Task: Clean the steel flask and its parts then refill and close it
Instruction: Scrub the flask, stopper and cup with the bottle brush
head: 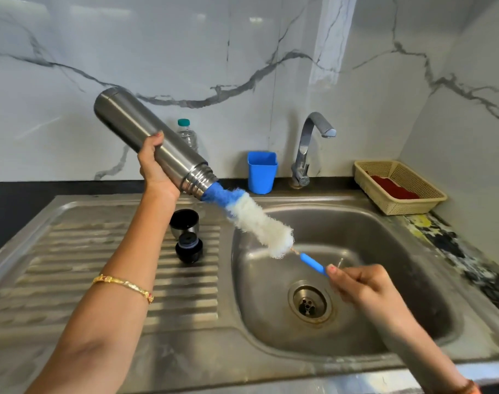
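My left hand (154, 166) grips the steel flask (140, 132) around its lower body, holding it tilted with its open threaded mouth pointing down-right over the sink. A bottle brush (257, 220) with blue and white bristles sticks partly into that mouth. My right hand (359, 282) pinches the brush's blue handle (313, 264) above the sink basin (385, 251). On the ribbed drainboard (100, 265) stand the flask's steel cup lid (184, 223) and, in front of it, the black stopper (189, 248).
A curved tap (308, 146) rises behind the basin, with a blue plastic cup (262, 172) to its left. A clear bottle with a green cap (187, 135) stands behind the flask. A cream basket (399, 186) holding a red cloth sits at the right. The drain (309, 304) is open.
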`<state>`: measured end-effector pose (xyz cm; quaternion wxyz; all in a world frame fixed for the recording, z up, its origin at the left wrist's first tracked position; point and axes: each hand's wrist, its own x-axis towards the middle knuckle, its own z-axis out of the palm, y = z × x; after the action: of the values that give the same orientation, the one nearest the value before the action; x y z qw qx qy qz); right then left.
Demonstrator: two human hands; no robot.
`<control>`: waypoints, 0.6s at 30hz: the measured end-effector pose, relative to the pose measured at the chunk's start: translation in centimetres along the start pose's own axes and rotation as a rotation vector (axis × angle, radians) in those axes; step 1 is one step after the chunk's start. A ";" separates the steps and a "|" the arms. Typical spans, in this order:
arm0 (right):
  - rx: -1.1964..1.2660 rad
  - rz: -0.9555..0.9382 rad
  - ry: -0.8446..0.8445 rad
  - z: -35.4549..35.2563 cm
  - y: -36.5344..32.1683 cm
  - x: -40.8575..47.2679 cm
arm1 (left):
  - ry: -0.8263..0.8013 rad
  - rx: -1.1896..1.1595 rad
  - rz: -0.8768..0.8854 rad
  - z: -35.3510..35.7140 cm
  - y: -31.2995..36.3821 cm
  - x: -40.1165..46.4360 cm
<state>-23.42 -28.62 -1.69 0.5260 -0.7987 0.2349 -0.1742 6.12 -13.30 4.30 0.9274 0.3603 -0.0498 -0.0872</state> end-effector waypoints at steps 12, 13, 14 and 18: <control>0.120 0.292 0.017 -1.6 2.9 0.3 | 0.141 -0.121 0.098 -0.1 1.9 1.1; 0.128 0.268 0.064 -1.1 2.9 0.6 | 0.157 -0.124 0.095 -0.1 2.1 1.0; 0.150 0.259 0.090 -0.6 2.9 0.7 | 0.180 -0.100 0.082 -0.1 1.9 0.8; 0.288 0.183 0.161 0.5 2.3 0.5 | 0.233 -0.046 0.005 -0.3 0.7 -1.1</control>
<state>-23.19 -29.23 -3.98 0.6279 -0.6740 0.3207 -0.2207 5.21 -12.32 4.52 0.9351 0.3467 0.0593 -0.0435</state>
